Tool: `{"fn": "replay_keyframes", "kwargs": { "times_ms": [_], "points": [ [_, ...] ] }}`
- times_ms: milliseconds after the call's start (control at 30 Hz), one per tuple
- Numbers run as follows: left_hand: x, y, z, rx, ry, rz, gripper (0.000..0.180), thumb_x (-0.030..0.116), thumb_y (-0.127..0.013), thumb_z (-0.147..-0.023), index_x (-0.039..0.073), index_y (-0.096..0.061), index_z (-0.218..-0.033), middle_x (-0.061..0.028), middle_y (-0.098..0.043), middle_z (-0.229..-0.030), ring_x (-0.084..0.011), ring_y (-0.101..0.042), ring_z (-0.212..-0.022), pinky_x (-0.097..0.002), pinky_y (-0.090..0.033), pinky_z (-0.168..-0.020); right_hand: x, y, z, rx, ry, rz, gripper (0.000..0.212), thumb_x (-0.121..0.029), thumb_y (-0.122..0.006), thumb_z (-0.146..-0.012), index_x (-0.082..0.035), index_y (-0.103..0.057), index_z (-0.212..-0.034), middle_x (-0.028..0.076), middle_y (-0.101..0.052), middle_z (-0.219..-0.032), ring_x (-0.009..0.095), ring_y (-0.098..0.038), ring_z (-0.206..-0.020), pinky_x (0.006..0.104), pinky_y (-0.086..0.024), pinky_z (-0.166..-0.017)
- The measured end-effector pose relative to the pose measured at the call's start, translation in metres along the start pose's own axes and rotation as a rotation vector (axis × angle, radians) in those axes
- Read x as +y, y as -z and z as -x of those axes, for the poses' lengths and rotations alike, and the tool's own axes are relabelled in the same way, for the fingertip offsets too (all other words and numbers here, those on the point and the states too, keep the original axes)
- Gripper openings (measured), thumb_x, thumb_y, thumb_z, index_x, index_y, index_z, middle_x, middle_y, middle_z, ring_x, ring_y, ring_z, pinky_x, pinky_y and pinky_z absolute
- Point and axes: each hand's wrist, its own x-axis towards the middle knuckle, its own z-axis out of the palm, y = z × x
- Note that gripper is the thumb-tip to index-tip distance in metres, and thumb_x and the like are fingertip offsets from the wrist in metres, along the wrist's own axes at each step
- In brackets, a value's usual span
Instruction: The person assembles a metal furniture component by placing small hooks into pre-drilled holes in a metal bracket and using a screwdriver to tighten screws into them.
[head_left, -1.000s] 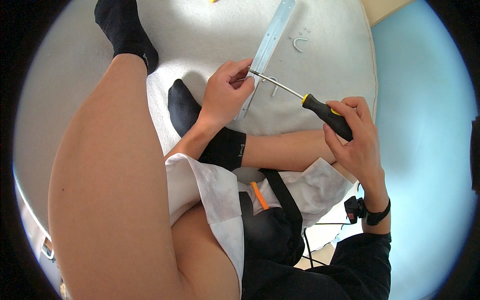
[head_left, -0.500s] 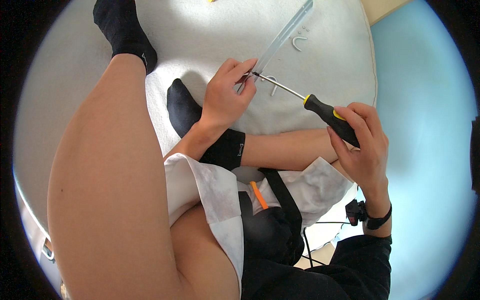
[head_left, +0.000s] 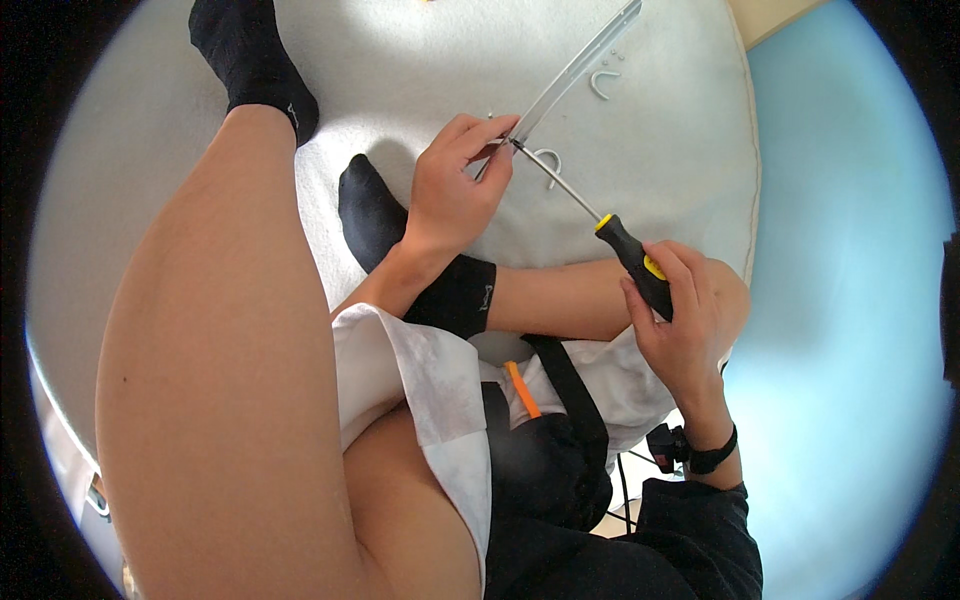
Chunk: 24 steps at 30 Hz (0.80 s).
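My left hand [head_left: 458,185] pinches the near end of a long, narrow metal rail [head_left: 580,68], which slants away toward the upper right. In my right hand [head_left: 685,315] is a screwdriver [head_left: 634,258] with a black and yellow handle, my fingers wrapped round it. Its dark tip meets the rail right beside my left fingertips. Whatever fastener sits under the tip is too small to make out. Beneath the shaft lies a white curved hook [head_left: 549,168], and another hook [head_left: 601,86] rests to the right of the rail.
A few tiny metal pieces [head_left: 614,58] lie by the farther hook. Everything rests on a pale, soft cover [head_left: 670,150]. My legs, in black socks [head_left: 372,215], frame the work from the left and near side. A light blue wall [head_left: 840,250] rises at the right.
My right hand and the screwdriver handle have swung left and toward me, so the shaft slants more steeply. The tip stays at the rail. My left hand keeps its hold.
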Motion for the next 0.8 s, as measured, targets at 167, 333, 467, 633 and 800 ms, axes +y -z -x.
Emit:
{"fn": "replay_keyframes", "kwargs": {
  "times_ms": [167,333,467,633,800],
  "points": [
    [0.000,0.003,0.000,-0.008,0.023,0.001,0.025,0.000,-0.064,-0.087,0.001,-0.069,-0.112,-0.0113,-0.067,-0.095,-0.0192,-0.069,-0.084,-0.0279,-0.055,-0.076,-0.004,0.004,-0.005,0.055,0.055,0.062,0.048,0.005,-0.075,-0.072,-0.005,-0.062,-0.118,0.011,-0.063,-0.109,0.029,-0.065,-0.091,0.0367,-0.053,-0.072],
    [0.002,0.003,0.001,0.003,0.081,0.041,0.025,0.000,-0.065,-0.088,0.001,-0.068,-0.112,-0.0114,-0.068,-0.097,-0.0185,-0.070,-0.087,-0.0277,-0.056,-0.080,-0.010,0.008,-0.011,0.074,0.084,0.107,0.052,0.009,-0.074,-0.065,-0.006,-0.065,-0.115,0.009,-0.063,-0.108,0.027,-0.063,-0.088,0.0370,-0.051,-0.070],
    [-0.001,0.001,0.001,0.014,0.130,0.120,0.025,-0.001,-0.066,-0.087,0.000,-0.067,-0.112,-0.0121,-0.068,-0.099,-0.0191,-0.071,-0.092,-0.0284,-0.057,-0.085,-0.012,0.007,-0.012,0.089,0.085,0.093,0.052,0.008,-0.074,-0.065,-0.006,-0.065,-0.115,0.009,-0.062,-0.107,0.027,-0.062,-0.088,0.0373,-0.051,-0.071],
    [-0.001,0.000,0.001,0.017,0.218,0.194,0.028,0.002,-0.068,-0.088,-0.001,-0.067,-0.116,-0.0130,-0.070,-0.105,-0.0179,-0.070,-0.095,-0.0284,-0.056,-0.087,-0.013,0.008,-0.011,0.088,0.067,0.079,0.052,0.008,-0.075,-0.064,-0.006,-0.066,-0.114,0.009,-0.062,-0.107,0.027,-0.062,-0.089,0.0372,-0.051,-0.073],
    [0.000,0.007,0.001,-0.036,0.353,0.280,0.031,0.006,-0.069,-0.088,-0.001,-0.067,-0.119,-0.0129,-0.071,-0.109,-0.0156,-0.069,-0.096,-0.0268,-0.055,-0.086,-0.015,0.009,-0.013,0.085,0.068,0.096,0.053,0.008,-0.074,-0.064,-0.006,-0.066,-0.114,0.009,-0.062,-0.108,0.027,-0.062,-0.089,0.0373,-0.050,-0.073]
  ]
}}
